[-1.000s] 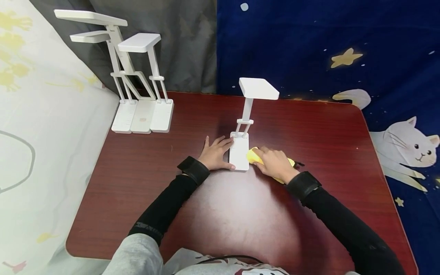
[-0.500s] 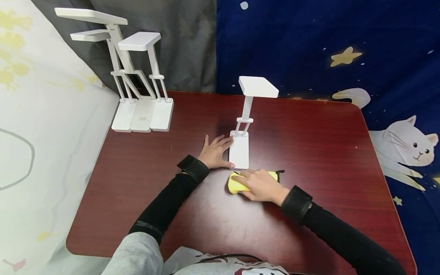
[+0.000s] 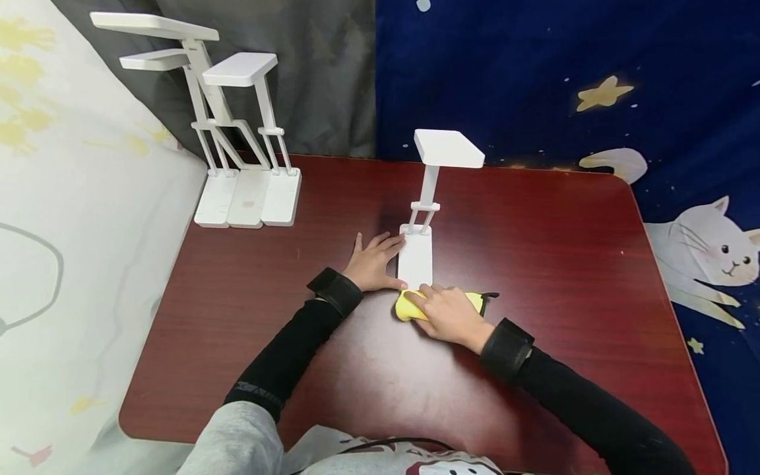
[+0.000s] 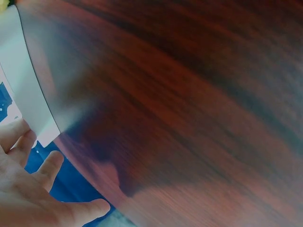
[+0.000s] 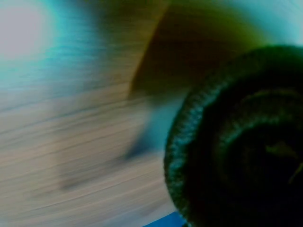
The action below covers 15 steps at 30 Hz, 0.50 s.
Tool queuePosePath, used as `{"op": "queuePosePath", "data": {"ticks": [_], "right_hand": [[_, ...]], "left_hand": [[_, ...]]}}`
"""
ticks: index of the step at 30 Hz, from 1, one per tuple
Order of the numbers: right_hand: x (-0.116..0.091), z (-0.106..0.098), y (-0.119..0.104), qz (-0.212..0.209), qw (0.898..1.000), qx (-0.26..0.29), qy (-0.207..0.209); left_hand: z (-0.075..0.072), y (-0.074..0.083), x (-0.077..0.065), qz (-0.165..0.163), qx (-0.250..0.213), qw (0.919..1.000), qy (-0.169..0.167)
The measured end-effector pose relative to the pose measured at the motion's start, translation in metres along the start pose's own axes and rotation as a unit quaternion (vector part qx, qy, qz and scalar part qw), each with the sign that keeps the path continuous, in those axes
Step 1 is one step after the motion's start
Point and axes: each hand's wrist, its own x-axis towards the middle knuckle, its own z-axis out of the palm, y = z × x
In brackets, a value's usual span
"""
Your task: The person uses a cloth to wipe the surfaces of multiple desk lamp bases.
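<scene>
A white desk lamp (image 3: 415,256) stands at the middle of the table, its flat head raised over the base. My left hand (image 3: 373,267) rests beside the base with fingers spread, thumb near the front corner and fingertips at the left edge. In the left wrist view, the spread fingers of the left hand (image 4: 23,184) overlap the end of the white base (image 4: 28,80). My right hand (image 3: 452,315) grips a rolled yellow cloth (image 3: 407,308) with dark trim, right at the base's front edge. Its dark, fuzzy rolled end (image 5: 189,151) fills much of the blurred right wrist view.
Several white lamps (image 3: 249,198) stand close together at the table's back left. The reddish-brown table (image 3: 552,264) meets a grey and blue curtain (image 3: 505,72) behind and a white cloth wall (image 3: 89,218) on the left. Light glares off the table's front middle.
My right hand has carried the yellow cloth from the base's right side round to its front, then slightly up against the front edge. The left hand and lamp have stayed in place.
</scene>
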Motion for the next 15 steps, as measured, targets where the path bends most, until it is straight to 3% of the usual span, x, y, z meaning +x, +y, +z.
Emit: {"op": "queuePosePath", "data": {"ticks": [10, 15], "right_hand": [[-0.036, -0.010, 0.031, 0.061, 0.998, 0.008, -0.013], [-0.036, -0.015, 0.024, 0.028, 0.999, 0.025, 0.006]], "left_hand": [[-0.003, -0.003, 0.000, -0.002, -0.015, 0.9999, 0.001], [0.000, -0.002, 0.000, 0.006, -0.018, 0.9998, -0.003]]}}
